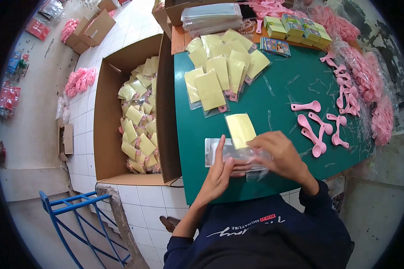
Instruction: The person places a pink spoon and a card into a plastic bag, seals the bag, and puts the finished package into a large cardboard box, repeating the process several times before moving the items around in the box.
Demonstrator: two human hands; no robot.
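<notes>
On the green table, a yellow card lies tilted over clear plastic bags. My right hand is at the card's lower right corner, its fingers bent together and slightly blurred; it pinches that corner. My left hand rests on the bags just below the card, with the index finger pointing up and the other fingers spread sideways. Pink spoons lie to the right of my right hand. Farther up the table is a pile of yellow cards in clear bags, with pink spoon handles showing beneath.
A large cardboard box left of the green table holds many bagged yellow cards. Stacked clear bags, yellow card bundles and bagged pink spoons line the far and right edges. A blue metal frame stands lower left.
</notes>
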